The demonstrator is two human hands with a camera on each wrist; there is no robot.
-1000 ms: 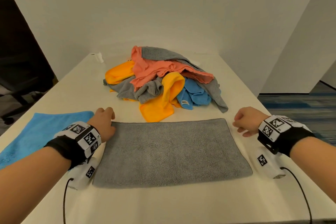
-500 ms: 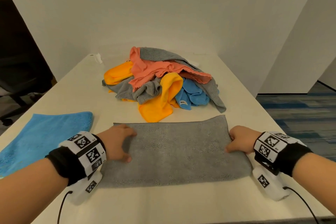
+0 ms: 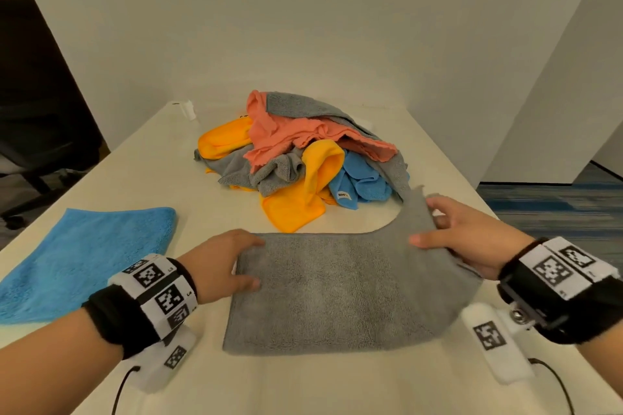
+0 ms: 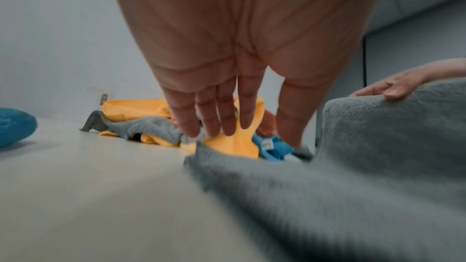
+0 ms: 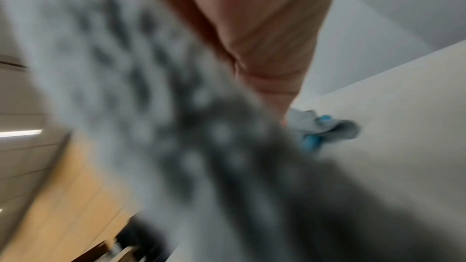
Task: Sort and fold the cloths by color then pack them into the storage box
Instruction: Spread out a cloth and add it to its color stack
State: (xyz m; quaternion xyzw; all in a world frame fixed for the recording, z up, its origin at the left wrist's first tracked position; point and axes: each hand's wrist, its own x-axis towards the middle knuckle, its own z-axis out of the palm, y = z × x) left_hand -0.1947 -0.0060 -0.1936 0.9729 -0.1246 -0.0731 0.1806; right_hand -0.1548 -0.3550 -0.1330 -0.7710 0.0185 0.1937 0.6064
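Grey cloth (image 3: 330,293) being folded on the desk (image 3: 337,381).
The cloth's left end is pressed flat by the straight-fingered left hand (image 3: 219,263); its right end is lifted, pinched between thumb and fingers of the right hand (image 3: 468,239). Beyond it an unsorted pile (image 3: 303,158) of orange, pink, blue and grey cloths is seen; a blue cloth (image 3: 84,259) lies flat to the left.

No readable words or numbers anywhere, small white tag (image 3: 343,195) on the crumpled blue cloth (image 3: 365,184) in the pile with dark marks too small to read, black-and-white square code markers (image 3: 167,298) on both wristbands, coded patterns only
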